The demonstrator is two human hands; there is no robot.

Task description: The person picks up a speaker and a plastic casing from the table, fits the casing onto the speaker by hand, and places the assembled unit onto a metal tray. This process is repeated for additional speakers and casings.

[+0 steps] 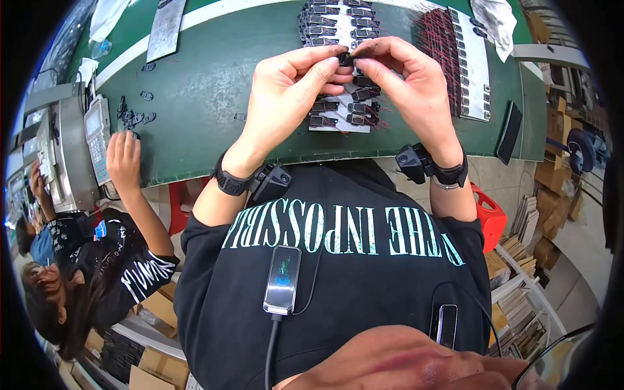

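Observation:
Above the green work table [195,117], my left hand [286,94] and my right hand [416,81] meet at their fingertips. Both pinch one small black part [346,60], mostly hidden by the fingers. Beneath them lies a white board [343,26] bearing two columns of small black rectangular modules [361,108] with thin red and dark wires. My hands cover the board's middle. Dark smudges show on the fingertips.
To the right, another white board [478,91] holds modules with dense red wires [442,52]. A dark phone-like slab [509,132] lies near the table's right end. At left, a co-worker's hand [123,159] is beside loose black parts [133,118] and a keypad device [97,140].

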